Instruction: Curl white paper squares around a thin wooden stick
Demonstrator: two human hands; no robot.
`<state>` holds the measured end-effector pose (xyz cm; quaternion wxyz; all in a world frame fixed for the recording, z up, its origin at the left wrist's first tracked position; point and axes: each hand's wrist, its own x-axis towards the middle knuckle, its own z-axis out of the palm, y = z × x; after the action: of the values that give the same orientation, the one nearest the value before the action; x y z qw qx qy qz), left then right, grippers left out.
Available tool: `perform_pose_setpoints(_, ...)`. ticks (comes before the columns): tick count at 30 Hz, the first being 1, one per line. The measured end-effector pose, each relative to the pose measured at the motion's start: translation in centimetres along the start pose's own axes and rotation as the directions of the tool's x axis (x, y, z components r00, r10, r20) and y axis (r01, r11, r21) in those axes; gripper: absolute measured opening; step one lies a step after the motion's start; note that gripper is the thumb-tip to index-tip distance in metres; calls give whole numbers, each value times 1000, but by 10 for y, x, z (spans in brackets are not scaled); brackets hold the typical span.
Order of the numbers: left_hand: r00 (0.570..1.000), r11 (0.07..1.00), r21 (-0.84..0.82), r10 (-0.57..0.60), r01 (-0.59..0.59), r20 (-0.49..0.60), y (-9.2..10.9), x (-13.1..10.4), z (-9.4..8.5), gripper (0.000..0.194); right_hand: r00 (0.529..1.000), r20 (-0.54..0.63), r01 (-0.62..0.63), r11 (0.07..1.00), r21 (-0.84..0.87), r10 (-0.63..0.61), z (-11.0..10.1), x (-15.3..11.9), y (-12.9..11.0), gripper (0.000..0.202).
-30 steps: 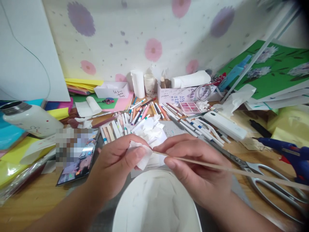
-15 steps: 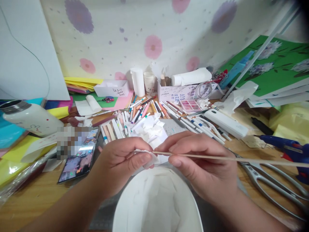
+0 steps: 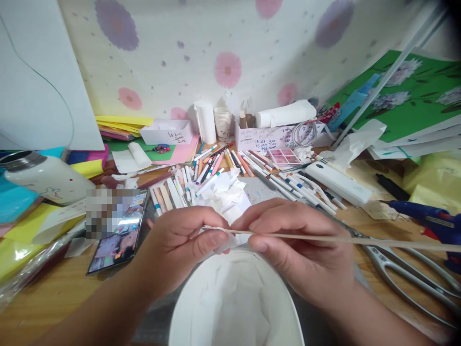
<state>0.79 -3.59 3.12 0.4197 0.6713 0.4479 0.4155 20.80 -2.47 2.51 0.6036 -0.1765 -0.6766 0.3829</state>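
Between the thumb and fingers of my left hand (image 3: pixel 190 242) is a small piece of thin white paper (image 3: pixel 226 242), wrapped around the tip of a thin wooden stick. My right hand (image 3: pixel 298 250) pinches this thin wooden stick (image 3: pixel 382 242) close to the paper, and its long end runs out to the right past the frame edge. Just below both hands stands a white oval container (image 3: pixel 236 298) with crumpled pale lining inside. Behind my fingers lies a heap of crumpled white tissue paper (image 3: pixel 226 190).
Markers (image 3: pixel 216 163) spread across the back of the table. A phone (image 3: pixel 120 230) and a white bottle (image 3: pixel 46 178) are at left. Large scissors (image 3: pixel 403 274) and a blue glue gun (image 3: pixel 425 216) lie at right. A white box (image 3: pixel 277 137) with handwriting stands against the wall.
My right hand has shifted slightly left along the stick, closer to my left fingers. The stick's near end now sits a little lower; both hands keep their pinch.
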Motion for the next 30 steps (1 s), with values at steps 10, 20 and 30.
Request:
perform_pose_setpoints(10, 998, 996, 78, 44, -41, -38, 2, -1, 2, 24, 1000, 27, 5, 997, -79, -3, -2, 0, 0, 14)
perform_pose_setpoints(20, 983, 970, 212, 147, -121, -110, -8, -1, -1, 9, 987, 118, 132, 967, -216, -109, -6, 3, -2, 10)
perform_pose_setpoints(30, 872, 871, 345, 437, -349, -219, -11, -3, -6, 16, 974, 38, 220, 884, -413, -224, -3, -1, 1, 14)
